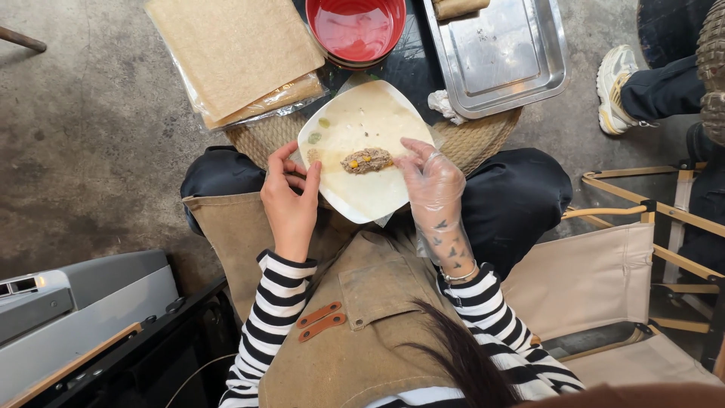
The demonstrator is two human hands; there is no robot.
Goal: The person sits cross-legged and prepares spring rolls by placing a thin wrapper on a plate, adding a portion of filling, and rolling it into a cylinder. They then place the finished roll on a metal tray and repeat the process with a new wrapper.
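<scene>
A pale square wrapper sheet [362, 151] lies on a woven round table [476, 140], its near corner hanging over the table's near edge. A small mound of minced filling [367, 160] sits at the sheet's centre. The bare left hand [289, 200] pinches the sheet's left edge — fingers closed on it. The gloved right hand [432, 181] touches the sheet just right of the filling, fingers loose, grasping nothing. At the table's far edge: a red bowl [358, 30], a steel tray [498, 53], stacked wrappers [238, 53].
</scene>
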